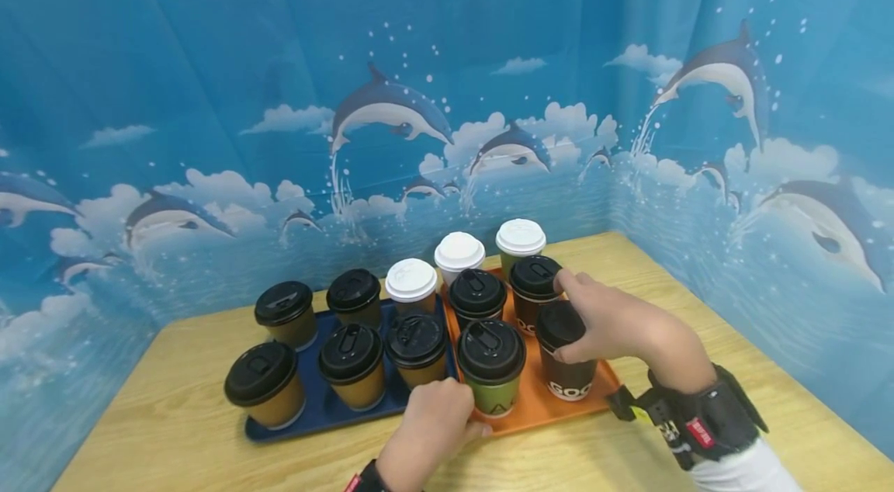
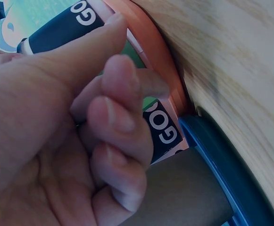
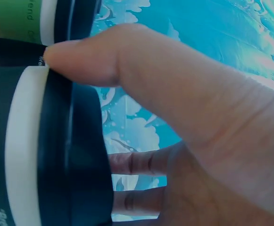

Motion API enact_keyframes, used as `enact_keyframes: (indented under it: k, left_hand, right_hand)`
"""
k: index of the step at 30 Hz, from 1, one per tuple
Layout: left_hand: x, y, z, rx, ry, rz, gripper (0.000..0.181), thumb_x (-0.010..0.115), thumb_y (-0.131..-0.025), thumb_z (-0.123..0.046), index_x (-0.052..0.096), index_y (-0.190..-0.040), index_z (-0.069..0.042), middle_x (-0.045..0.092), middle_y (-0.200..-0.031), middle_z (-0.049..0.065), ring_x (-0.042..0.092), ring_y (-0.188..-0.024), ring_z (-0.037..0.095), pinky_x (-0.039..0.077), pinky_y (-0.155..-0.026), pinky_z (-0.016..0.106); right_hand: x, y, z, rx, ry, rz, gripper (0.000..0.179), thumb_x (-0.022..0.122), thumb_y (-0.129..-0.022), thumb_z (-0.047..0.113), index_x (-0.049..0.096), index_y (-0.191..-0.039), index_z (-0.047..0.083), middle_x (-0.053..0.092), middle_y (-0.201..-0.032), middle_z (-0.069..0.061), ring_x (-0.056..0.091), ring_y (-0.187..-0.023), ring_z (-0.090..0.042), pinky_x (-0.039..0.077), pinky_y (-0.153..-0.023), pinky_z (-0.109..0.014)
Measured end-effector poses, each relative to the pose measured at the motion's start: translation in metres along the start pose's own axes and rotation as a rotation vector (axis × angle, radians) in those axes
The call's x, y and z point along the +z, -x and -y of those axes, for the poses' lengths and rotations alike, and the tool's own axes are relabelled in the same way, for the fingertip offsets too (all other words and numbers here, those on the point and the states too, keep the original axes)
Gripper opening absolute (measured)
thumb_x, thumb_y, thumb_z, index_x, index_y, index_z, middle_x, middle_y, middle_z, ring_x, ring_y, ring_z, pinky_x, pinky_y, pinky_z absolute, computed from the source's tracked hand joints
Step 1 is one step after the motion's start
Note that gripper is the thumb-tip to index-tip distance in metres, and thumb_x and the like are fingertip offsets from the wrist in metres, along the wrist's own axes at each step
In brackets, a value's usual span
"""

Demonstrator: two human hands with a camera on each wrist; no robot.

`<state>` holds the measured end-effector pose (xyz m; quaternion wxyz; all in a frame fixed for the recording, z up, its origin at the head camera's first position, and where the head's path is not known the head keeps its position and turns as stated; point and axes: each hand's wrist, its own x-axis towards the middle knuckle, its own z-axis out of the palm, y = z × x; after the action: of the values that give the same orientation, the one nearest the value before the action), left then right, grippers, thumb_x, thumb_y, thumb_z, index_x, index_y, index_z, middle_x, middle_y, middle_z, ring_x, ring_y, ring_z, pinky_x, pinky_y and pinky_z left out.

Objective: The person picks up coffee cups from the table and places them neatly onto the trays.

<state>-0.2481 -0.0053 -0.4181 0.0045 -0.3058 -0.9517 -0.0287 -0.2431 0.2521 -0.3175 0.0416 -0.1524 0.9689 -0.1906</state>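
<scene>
My right hand (image 1: 618, 321) holds a black paper coffee cup (image 1: 569, 375) at its black lid, on the right side of the orange tray (image 1: 527, 416). In the right wrist view the thumb lies at the lid's edge and other fingers reach behind the lid (image 3: 82, 155). The cup stands upright. My left hand (image 1: 436, 418) is at the front edge where the two trays meet, fingers loosely curled and grasping nothing. Its thumb extends in front of a green cup (image 1: 494, 395) with a black lid, close over the orange rim (image 2: 167, 66).
Adjoining on the left is a dark blue tray (image 1: 279, 434) with brown cups (image 1: 359, 387) under black lids and one white-lidded cup (image 1: 410, 282). Two more white-lidded cups (image 1: 520, 237) stand at the back. A dolphin-print curtain (image 1: 391, 112) borders the wooden table (image 1: 181, 383).
</scene>
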Motion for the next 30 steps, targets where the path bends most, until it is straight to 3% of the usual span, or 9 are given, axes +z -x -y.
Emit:
enact_keyframes:
  k: [6,19,30]
  left_hand:
    - [0.0016,0.0003,0.0009,0.011,-0.004,-0.022,0.047,0.081,-0.079,-0.053,0.057,-0.060,-0.017,0.047,-0.057,-0.007,0.049,-0.049,0.010,0.042,-0.045,0.032]
    - [0.0000,0.0014,0.0005,0.007,0.003,-0.011,0.046,0.081,-0.079,-0.053,0.058,-0.061,-0.017,0.047,-0.058,-0.007,0.047,-0.050,0.009,0.041,-0.045,0.032]
    - [-0.0005,0.0017,0.0002,0.009,0.006,-0.004,0.047,0.080,-0.080,-0.053,0.056,-0.059,-0.018,0.046,-0.056,-0.007,0.045,-0.048,0.008,0.040,-0.044,0.030]
  right_hand:
    - [0.0025,-0.0010,0.0016,0.010,0.017,0.007,0.086,0.090,-0.075,0.035,0.038,-0.135,0.001,0.052,-0.124,-0.024,0.061,-0.105,-0.035,0.053,-0.084,-0.051]
    - [0.0035,-0.0008,0.0070,0.015,0.026,-0.021,0.091,0.090,-0.075,0.038,0.037,-0.140,0.001,0.051,-0.128,-0.025,0.061,-0.109,-0.039,0.053,-0.088,-0.054]
    - [0.0043,-0.0013,0.0092,0.016,0.011,-0.027,0.090,0.090,-0.075,0.037,0.038,-0.139,0.002,0.052,-0.126,-0.024,0.062,-0.104,-0.036,0.054,-0.085,-0.052]
